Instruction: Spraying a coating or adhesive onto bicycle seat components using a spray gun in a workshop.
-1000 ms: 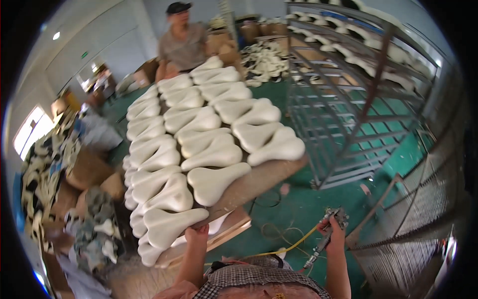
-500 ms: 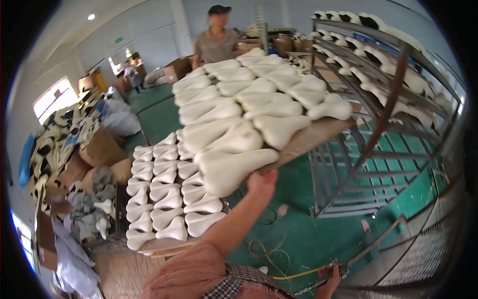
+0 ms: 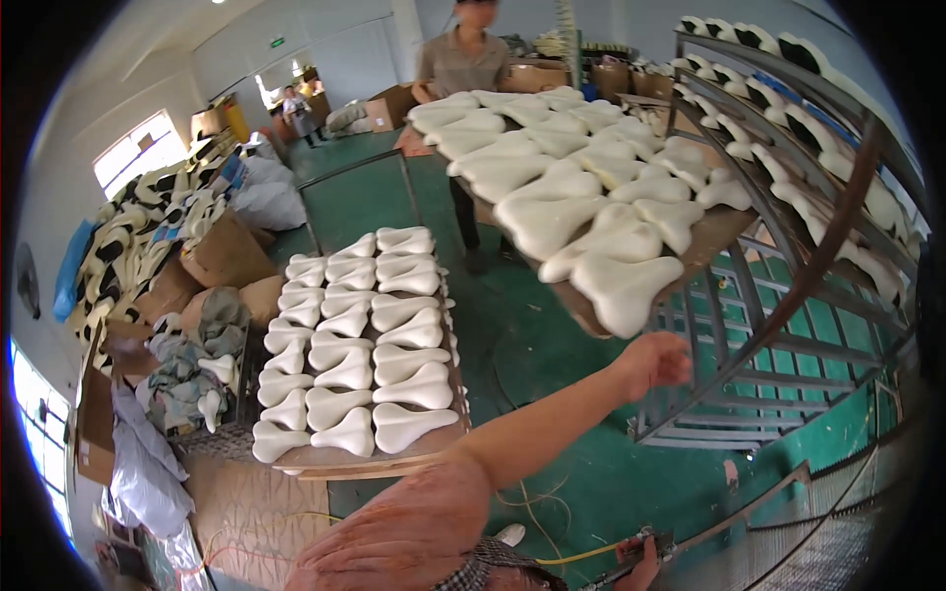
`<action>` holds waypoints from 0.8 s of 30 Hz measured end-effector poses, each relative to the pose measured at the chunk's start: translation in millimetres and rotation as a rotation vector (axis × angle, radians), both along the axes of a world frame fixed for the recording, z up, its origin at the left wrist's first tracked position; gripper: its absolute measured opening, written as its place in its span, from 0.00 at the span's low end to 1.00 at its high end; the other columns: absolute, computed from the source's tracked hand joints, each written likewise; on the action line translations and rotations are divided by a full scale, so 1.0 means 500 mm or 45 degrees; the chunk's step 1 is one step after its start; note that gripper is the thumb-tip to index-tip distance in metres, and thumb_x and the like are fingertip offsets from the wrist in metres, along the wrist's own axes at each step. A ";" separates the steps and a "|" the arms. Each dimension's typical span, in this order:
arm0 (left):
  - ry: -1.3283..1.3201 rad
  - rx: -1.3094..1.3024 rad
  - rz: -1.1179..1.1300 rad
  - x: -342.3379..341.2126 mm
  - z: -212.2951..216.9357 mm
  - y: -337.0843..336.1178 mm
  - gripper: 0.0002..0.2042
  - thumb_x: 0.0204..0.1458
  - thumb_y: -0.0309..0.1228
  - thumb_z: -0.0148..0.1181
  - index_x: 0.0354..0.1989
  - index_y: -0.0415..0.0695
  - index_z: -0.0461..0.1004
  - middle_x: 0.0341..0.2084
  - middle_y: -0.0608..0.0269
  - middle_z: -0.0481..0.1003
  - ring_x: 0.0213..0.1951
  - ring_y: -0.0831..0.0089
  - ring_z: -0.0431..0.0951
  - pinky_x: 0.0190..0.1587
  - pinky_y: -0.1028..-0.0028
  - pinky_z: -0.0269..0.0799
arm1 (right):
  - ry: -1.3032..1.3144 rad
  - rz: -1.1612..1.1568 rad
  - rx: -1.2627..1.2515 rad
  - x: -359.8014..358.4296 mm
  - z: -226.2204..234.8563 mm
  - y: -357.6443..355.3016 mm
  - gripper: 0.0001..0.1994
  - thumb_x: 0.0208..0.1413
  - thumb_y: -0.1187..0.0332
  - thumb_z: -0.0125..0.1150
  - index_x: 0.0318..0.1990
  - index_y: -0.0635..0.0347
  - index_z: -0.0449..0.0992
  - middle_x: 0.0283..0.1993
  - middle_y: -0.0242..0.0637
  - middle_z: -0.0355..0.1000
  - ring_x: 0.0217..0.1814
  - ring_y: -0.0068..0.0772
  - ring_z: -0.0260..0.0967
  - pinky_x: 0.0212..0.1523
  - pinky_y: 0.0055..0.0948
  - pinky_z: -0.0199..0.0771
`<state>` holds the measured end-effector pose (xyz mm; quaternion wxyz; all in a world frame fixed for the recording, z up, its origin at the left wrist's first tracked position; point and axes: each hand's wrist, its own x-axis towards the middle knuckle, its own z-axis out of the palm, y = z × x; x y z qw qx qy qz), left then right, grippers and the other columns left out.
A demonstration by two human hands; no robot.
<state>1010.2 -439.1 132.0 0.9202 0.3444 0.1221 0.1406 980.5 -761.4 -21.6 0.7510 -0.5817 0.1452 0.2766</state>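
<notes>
The wooden board (image 3: 724, 229) loaded with white saddle-shaped mouldings (image 3: 623, 286) has been raised from waist level to shoulder height over the last second, and is now carried up beside the metal rack (image 3: 788, 295); its near end is supported from below by the left hand (image 3: 652, 362), palm under the edge, fingers curled against the wood, while the far end is held by a co-worker (image 3: 471, 59) in a grey shirt. Judging by the lift, the board is being brought level with a rack shelf. The right hand (image 3: 641, 561) is seen low at the frame's edge, closed around a dark tool (image 3: 631, 554) with a yellow hose (grip detail is hard to make out). A second full board (image 3: 367, 455) lies below on a stand. Brown cardboard boxes (image 3: 225, 254) are stacked at left, more at the back wall, and a small green sign (image 3: 280, 42) is fixed high over the door.
</notes>
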 end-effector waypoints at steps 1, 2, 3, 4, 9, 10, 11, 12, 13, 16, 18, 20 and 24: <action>-0.168 0.177 -0.086 -0.072 0.062 -0.012 0.10 0.54 0.35 0.47 0.35 0.42 0.69 0.21 0.62 0.72 0.24 0.70 0.73 0.30 0.71 0.71 | -0.005 0.036 0.003 0.006 -0.017 0.018 0.08 0.52 0.67 0.58 0.32 0.64 0.70 0.26 0.38 0.68 0.27 0.35 0.66 0.29 0.36 0.71; -0.337 0.361 -0.169 -0.161 0.130 -0.022 0.12 0.55 0.37 0.47 0.33 0.40 0.70 0.18 0.63 0.71 0.22 0.71 0.72 0.28 0.71 0.69 | 0.007 0.195 0.095 0.012 -0.049 0.046 0.09 0.52 0.65 0.56 0.33 0.61 0.70 0.25 0.36 0.68 0.25 0.33 0.66 0.27 0.35 0.70; -0.521 0.405 -0.165 -0.255 0.203 -0.034 0.14 0.56 0.37 0.47 0.32 0.36 0.70 0.13 0.63 0.68 0.18 0.72 0.70 0.23 0.74 0.68 | 0.020 0.367 0.184 0.013 -0.070 0.076 0.09 0.53 0.63 0.54 0.35 0.59 0.70 0.24 0.35 0.67 0.24 0.31 0.66 0.24 0.34 0.69; -0.588 0.477 -0.149 -0.356 0.275 -0.049 0.17 0.57 0.39 0.45 0.32 0.33 0.70 0.12 0.64 0.67 0.16 0.73 0.68 0.21 0.75 0.66 | 0.023 0.460 0.173 -0.003 -0.053 0.123 0.07 0.53 0.67 0.53 0.37 0.59 0.69 0.25 0.32 0.68 0.24 0.31 0.68 0.25 0.33 0.71; -0.681 0.875 0.334 -0.706 0.419 -0.147 0.16 0.51 0.41 0.54 0.23 0.39 0.72 0.10 0.62 0.67 0.14 0.72 0.67 0.18 0.72 0.60 | -0.001 1.014 0.332 -0.108 0.033 0.343 0.07 0.51 0.71 0.54 0.37 0.61 0.68 0.27 0.36 0.68 0.28 0.31 0.69 0.29 0.33 0.73; -0.702 0.866 0.368 -0.758 0.422 -0.174 0.15 0.51 0.40 0.53 0.24 0.38 0.72 0.10 0.62 0.67 0.13 0.72 0.66 0.17 0.71 0.60 | -0.069 1.172 0.318 -0.151 0.068 0.374 0.07 0.51 0.71 0.54 0.37 0.61 0.68 0.27 0.37 0.68 0.29 0.31 0.69 0.30 0.33 0.74; -0.720 0.880 0.365 -0.830 0.431 -0.195 0.15 0.51 0.40 0.53 0.25 0.38 0.72 0.11 0.61 0.68 0.13 0.71 0.66 0.17 0.71 0.59 | -0.089 1.206 0.309 -0.216 0.082 0.392 0.07 0.51 0.71 0.54 0.37 0.61 0.68 0.27 0.37 0.68 0.29 0.31 0.69 0.30 0.33 0.74; -0.741 0.929 0.427 -0.863 0.443 -0.230 0.15 0.51 0.39 0.53 0.26 0.37 0.72 0.11 0.61 0.68 0.13 0.71 0.66 0.17 0.71 0.59 | -0.143 1.347 0.328 -0.230 0.105 0.430 0.07 0.51 0.71 0.54 0.37 0.62 0.68 0.27 0.36 0.68 0.29 0.31 0.69 0.30 0.32 0.74; -0.760 0.978 0.485 -0.892 0.454 -0.265 0.15 0.51 0.39 0.53 0.27 0.37 0.72 0.11 0.61 0.68 0.13 0.71 0.66 0.17 0.71 0.58 | -0.196 1.485 0.346 -0.248 0.130 0.466 0.07 0.51 0.71 0.54 0.36 0.62 0.69 0.28 0.36 0.69 0.29 0.30 0.69 0.31 0.31 0.74; -0.762 1.084 0.575 -0.997 0.491 -0.378 0.14 0.51 0.38 0.52 0.30 0.36 0.72 0.12 0.59 0.68 0.13 0.70 0.66 0.16 0.71 0.57 | -0.249 1.774 0.314 -0.381 0.188 0.502 0.07 0.51 0.70 0.56 0.35 0.63 0.70 0.27 0.36 0.71 0.27 0.30 0.71 0.32 0.28 0.74; -0.769 1.115 0.686 -1.005 0.522 -0.459 0.14 0.52 0.37 0.52 0.31 0.35 0.72 0.13 0.59 0.68 0.13 0.69 0.66 0.15 0.71 0.56 | -0.254 2.030 0.222 -0.436 0.228 0.499 0.07 0.51 0.70 0.56 0.35 0.64 0.71 0.28 0.38 0.71 0.28 0.32 0.72 0.31 0.30 0.74; -0.751 1.173 0.669 -1.068 0.546 -0.521 0.14 0.52 0.36 0.51 0.33 0.34 0.72 0.14 0.58 0.69 0.13 0.69 0.66 0.15 0.70 0.55 | -0.230 2.183 0.246 -0.569 0.240 0.478 0.07 0.51 0.69 0.57 0.33 0.63 0.72 0.27 0.37 0.71 0.28 0.31 0.72 0.30 0.27 0.74; -0.708 1.282 0.541 -1.196 0.577 -0.592 0.15 0.52 0.34 0.50 0.37 0.33 0.72 0.15 0.57 0.69 0.13 0.68 0.65 0.14 0.70 0.53 | -0.266 2.496 0.358 -0.774 0.272 0.450 0.06 0.52 0.68 0.57 0.32 0.62 0.73 0.29 0.34 0.72 0.29 0.27 0.72 0.33 0.26 0.72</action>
